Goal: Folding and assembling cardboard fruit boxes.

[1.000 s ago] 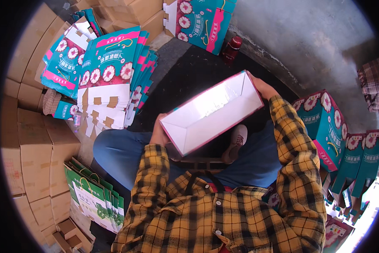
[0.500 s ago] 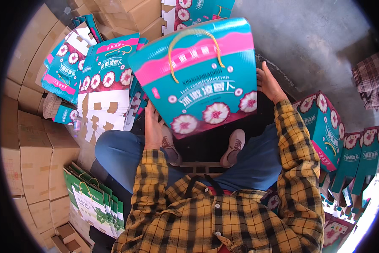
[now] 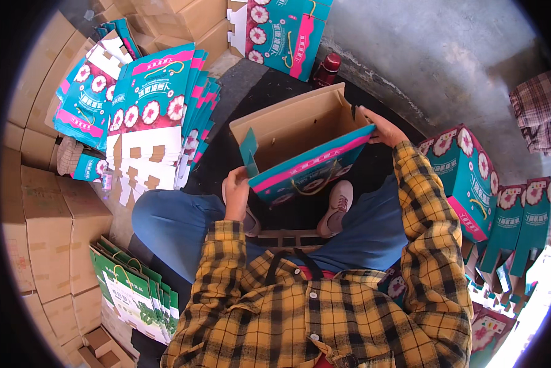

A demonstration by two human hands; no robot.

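Observation:
A teal and pink cardboard gift box (image 3: 315,175) with a yellow rope handle is held between my hands, its open top showing the brown inside. My left hand (image 3: 235,191) grips its near left corner, where a small teal flap stands up. At the right end, my right hand (image 3: 381,127) has its fingers over the upper edge and the thumb hidden or hard to see. The box hangs above the dark mat, in front of my shoes.
Flat teal boxes (image 3: 150,101) lie stacked at the left, with brown cartons (image 3: 49,221) behind. Green bags (image 3: 131,288) stand at lower left. A teal box (image 3: 281,37) and a dark red flask (image 3: 328,66) are beyond. Made-up teal boxes (image 3: 459,178) stand at the right.
The box has been lowered and tipped, from showing its printed face to showing its open top and inside. Both hands have moved down slightly with it. The flask has come into sight.

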